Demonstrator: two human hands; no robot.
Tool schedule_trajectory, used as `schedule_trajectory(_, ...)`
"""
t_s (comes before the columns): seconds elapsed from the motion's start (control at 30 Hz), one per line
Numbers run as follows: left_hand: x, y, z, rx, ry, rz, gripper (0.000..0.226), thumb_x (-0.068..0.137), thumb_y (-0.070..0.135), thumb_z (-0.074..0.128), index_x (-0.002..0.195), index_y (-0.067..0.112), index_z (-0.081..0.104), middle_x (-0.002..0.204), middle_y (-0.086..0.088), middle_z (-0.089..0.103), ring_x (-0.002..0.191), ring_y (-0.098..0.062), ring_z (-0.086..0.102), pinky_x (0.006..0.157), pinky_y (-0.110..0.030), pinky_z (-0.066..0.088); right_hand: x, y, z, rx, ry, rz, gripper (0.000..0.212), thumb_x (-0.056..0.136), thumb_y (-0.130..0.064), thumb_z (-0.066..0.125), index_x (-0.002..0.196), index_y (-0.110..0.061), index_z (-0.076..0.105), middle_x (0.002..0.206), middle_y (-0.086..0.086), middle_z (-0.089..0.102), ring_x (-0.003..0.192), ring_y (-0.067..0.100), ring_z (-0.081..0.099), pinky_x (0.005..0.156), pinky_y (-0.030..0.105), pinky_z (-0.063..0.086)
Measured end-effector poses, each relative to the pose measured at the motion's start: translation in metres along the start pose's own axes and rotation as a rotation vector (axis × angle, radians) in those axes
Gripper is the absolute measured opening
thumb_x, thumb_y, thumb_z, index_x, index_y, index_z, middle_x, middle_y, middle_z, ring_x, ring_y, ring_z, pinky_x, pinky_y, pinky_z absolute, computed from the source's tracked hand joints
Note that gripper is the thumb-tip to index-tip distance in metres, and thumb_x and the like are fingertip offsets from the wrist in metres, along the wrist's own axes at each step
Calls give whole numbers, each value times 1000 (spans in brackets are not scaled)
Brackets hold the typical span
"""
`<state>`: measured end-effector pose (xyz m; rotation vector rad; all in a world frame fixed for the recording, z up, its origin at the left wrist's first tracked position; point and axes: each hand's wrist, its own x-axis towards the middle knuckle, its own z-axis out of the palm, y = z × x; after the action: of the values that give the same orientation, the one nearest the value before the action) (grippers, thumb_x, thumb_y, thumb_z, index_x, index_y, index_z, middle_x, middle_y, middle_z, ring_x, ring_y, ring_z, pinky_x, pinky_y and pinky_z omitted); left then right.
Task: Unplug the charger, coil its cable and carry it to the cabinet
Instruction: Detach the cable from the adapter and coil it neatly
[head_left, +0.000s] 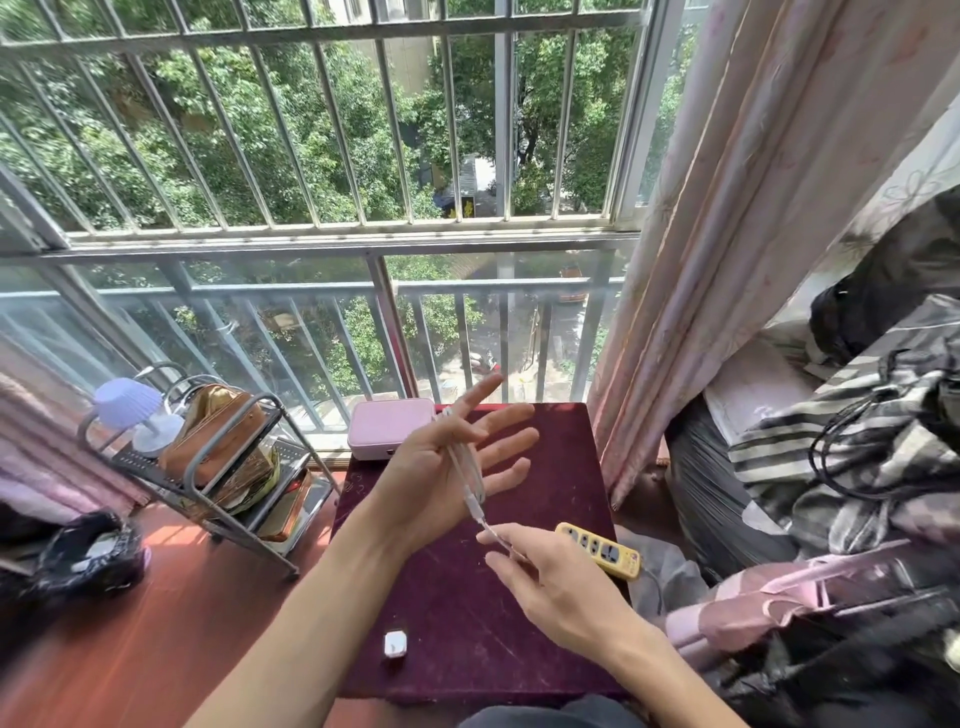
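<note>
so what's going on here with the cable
A person is coiling a thin white charging cable around their open left hand, while the right hand pinches the loose end and feeds it in. The small white charger plug lies unplugged on the dark red velvet-topped table, away from the yellow power strip at the table's right edge.

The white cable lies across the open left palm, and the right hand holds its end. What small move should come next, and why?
Probably the right hand should bring the free end around the left hand once more. The white cable already loops across that open palm, but a short tail remains in the right hand's grip. The white charger block lies apart on the maroon table.
</note>
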<state>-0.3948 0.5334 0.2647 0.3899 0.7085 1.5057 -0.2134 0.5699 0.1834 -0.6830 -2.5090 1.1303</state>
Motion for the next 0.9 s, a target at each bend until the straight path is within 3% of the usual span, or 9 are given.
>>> schedule_trajectory(0.1,-1,1,-13,28,26,-18,66,85,-3,44,148,16,51,124,-17,70,113,-33,70,88,-57,55,-8,-11,-21,-94,-46,-52,23,101,-45,59,118,-34,69,73,-32,62,67,-6,57,69,21,49)
schedule_trajectory(0.2,-3,-2,-19,18,53,-35,65,84,-2,46,146,15,52,124,-17,71,115,-31,70,91,-63,53,-12,-26,-43,-223,-116,-130,25,101,-49,54,114,-35,71,88,-16,72,81,1,64,77,29,53)
schedule_trajectory(0.4,-5,-12,-23,95,63,-96,60,87,0,41,142,15,56,121,-15,71,110,-28,72,86,-63,55,-9,-58,-84,-333,-130,-252,23,100,-46,56,100,-33,75,83,-15,64,83,4,59,67,6,34)
schedule_trajectory(0.47,-7,-14,-23,140,53,-136,61,84,2,42,143,15,56,122,-16,69,110,-29,71,80,-57,58,-5,-68,-97,-399,-102,-289,13,96,-43,67,98,-35,76,83,-17,63,79,2,59,67,9,35)
schedule_trajectory(0.53,-8,-17,-24,168,16,-179,61,86,0,40,145,13,53,129,-21,64,115,-34,65,85,-61,56,2,-76,-108,-448,-52,-345,8,90,-40,79,92,-32,78,81,-20,58,74,-4,47,67,15,35)
schedule_trajectory(0.6,-9,-20,-23,172,-28,-217,59,89,0,40,146,10,50,137,-24,59,119,-40,60,96,-68,48,8,-84,-117,-455,-55,-370,12,85,-40,84,88,-30,79,77,-26,42,77,-9,33,67,9,29)
schedule_trajectory(0.67,-7,-20,-23,126,-76,-239,56,92,2,44,148,9,47,142,-22,58,120,-39,62,96,-71,48,15,-90,-124,-442,-101,-375,12,85,-39,85,90,-29,79,74,-32,30,82,-12,31,64,3,23)
schedule_trajectory(0.8,-4,-11,-26,51,-17,-236,57,92,5,49,149,8,46,139,-22,62,117,-38,67,75,-59,58,18,-93,-130,-429,-185,-394,7,90,-38,81,93,-34,77,82,-31,51,84,-12,36,66,5,28)
schedule_trajectory(0.9,-6,-5,-24,111,43,-241,57,93,5,45,150,7,45,142,-22,59,125,-38,61,77,-59,57,17,-94,-128,-418,-198,-400,5,91,-35,81,93,-34,77,83,-31,39,84,-14,35,69,10,30)
